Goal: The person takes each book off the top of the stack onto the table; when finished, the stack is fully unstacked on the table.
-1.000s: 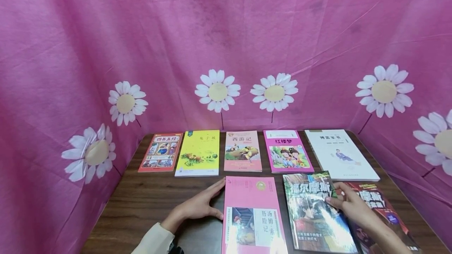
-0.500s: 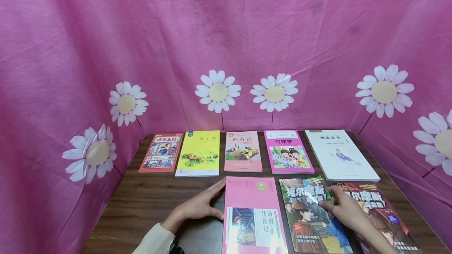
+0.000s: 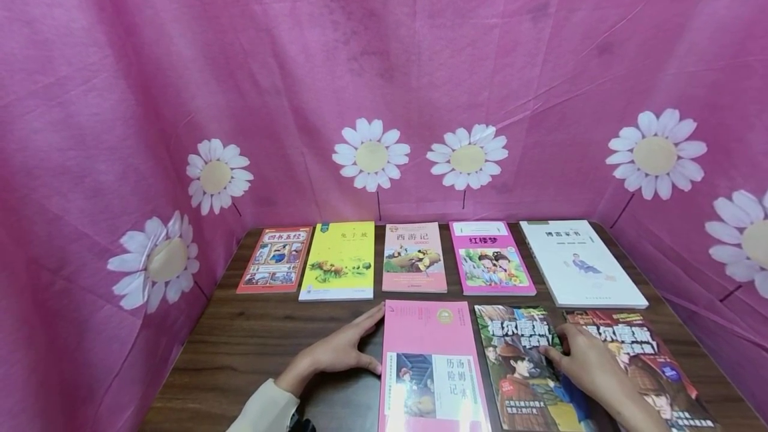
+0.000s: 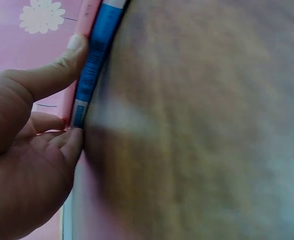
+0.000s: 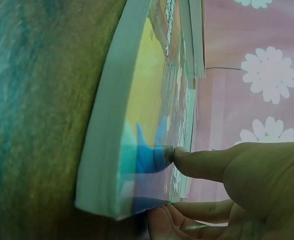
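Observation:
A glossy comic-style book (image 3: 516, 379) with a brown-coated figure on its cover lies on the table, right of a pink book (image 3: 426, 332). My right hand (image 3: 585, 362) pinches its right edge; in the right wrist view the thumb (image 5: 199, 164) presses the cover and the other fingers are at the edge. My left hand (image 3: 336, 352) rests beside the pink book, fingers extended along its left edge. The left wrist view shows the thumb and fingertips touching its blue-and-pink spine (image 4: 94, 62). Partly behind my right forearm lies a red comic-style book (image 3: 666, 365).
Along the back of the wooden table (image 3: 240, 345) lie a red book (image 3: 276, 259), a yellow book (image 3: 341, 259), a pale pink book (image 3: 414, 252), a magenta book (image 3: 489, 259) and a white book (image 3: 582, 262). A pink curtain (image 3: 420, 72) with daisies surrounds the table.
My right hand has lowered the comic-style book from a tilted position and shifted it slightly left, so it now lies flat beside the pink book. The left hand has stayed put.

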`<state>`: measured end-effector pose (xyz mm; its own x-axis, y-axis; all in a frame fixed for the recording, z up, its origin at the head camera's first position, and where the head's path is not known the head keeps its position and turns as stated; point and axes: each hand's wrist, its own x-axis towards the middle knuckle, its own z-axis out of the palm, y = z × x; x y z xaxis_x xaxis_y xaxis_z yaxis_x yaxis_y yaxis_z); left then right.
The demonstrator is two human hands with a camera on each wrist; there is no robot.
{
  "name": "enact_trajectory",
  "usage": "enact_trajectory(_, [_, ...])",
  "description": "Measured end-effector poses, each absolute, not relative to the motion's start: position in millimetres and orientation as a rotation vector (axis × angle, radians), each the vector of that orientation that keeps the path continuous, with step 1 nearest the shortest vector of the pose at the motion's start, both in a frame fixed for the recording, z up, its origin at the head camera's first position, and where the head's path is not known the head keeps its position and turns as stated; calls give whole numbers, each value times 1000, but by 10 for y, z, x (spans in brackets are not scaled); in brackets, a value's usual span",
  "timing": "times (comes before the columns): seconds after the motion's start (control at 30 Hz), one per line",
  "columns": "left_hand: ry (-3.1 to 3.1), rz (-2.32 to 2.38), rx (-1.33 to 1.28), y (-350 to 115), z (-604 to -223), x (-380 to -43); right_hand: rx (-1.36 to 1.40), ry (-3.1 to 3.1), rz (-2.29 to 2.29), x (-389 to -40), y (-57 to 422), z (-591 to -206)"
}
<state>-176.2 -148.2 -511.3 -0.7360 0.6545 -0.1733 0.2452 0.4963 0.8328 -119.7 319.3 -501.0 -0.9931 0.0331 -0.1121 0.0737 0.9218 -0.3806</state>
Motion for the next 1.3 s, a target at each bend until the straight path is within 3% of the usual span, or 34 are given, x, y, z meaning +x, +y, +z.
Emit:
enact_trajectory(0.3, [2304, 1216, 749, -1479, -5040, -1765, 87, 3072, -534, -1188, 3122, -4977])
enact_trajectory(0.47, [2335, 1349, 604, -1398, -5005, -1697, -52, 3216, -512, -1162, 2955, -4943])
enact_trajectory(0.93, [2396, 1422, 286, -1091, -5005, -1505, -324, 2675, -1235, -1219, 2375, -4924])
enact_trajectory(1.3, [2422, 1440, 235, -1123, -5043, -1552, -343, 2570, -1381, -1298, 2210, -4994])
